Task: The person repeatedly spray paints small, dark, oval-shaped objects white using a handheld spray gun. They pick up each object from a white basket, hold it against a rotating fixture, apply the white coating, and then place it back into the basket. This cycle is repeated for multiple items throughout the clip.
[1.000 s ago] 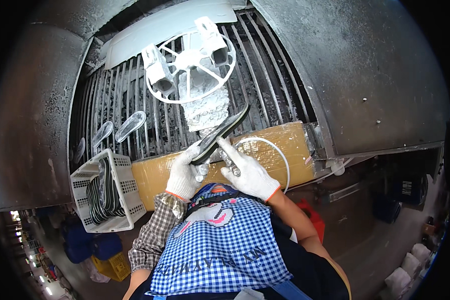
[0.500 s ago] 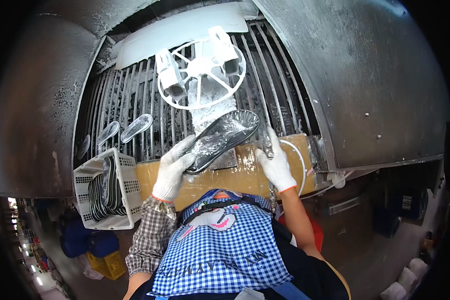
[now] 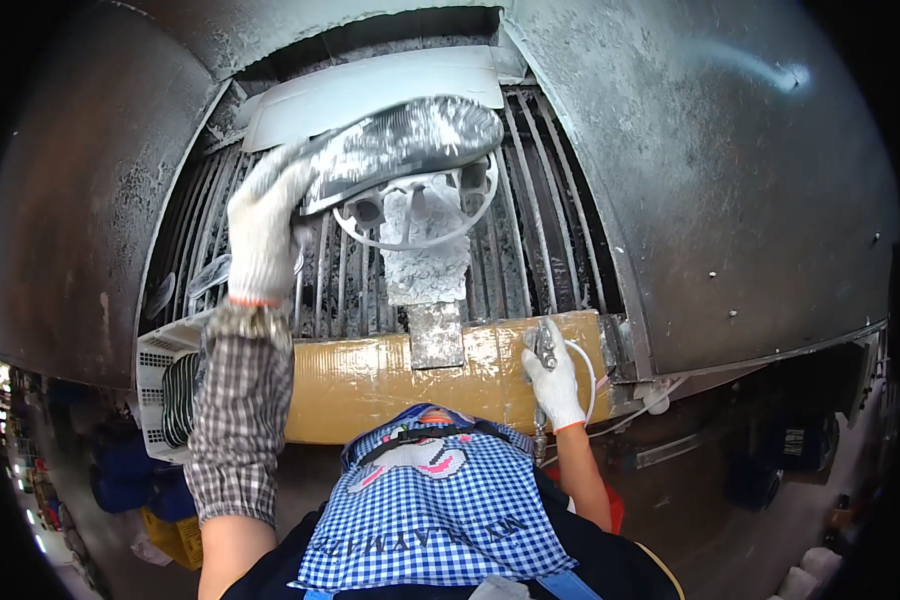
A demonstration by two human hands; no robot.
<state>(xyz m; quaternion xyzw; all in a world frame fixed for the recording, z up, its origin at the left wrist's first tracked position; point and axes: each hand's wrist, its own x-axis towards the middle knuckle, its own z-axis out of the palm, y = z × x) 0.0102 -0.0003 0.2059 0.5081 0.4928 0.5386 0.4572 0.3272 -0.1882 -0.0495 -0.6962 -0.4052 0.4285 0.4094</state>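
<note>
A black shoe sole [image 3: 400, 145] with white smears is raised above the far part of the grate. My left hand [image 3: 262, 235], in a white knit glove, is closed on its left end. Under the sole is a white-coated spoked wheel [image 3: 410, 246] with two box-shaped holders, partly hidden by it. Close to the front edge, my gloved right hand [image 3: 558, 388] is wrapped round a metal spray gun [image 3: 545, 352] with a pale hose [image 3: 589, 365] beside it.
Slatted metal bars [image 3: 515, 265] lie between dark metal walls [image 3: 730, 200]. A tape-covered cardboard panel [image 3: 345, 385] runs along the front. At left stands a white plastic basket [image 3: 154, 355] with striped soles [image 3: 178, 400]. Another sole [image 3: 210, 277] lies on the bars, partly behind my left hand.
My left hand has carried the sole forward and up from near the cardboard to above the wheel. My right hand has drawn slightly back with the spray gun.
</note>
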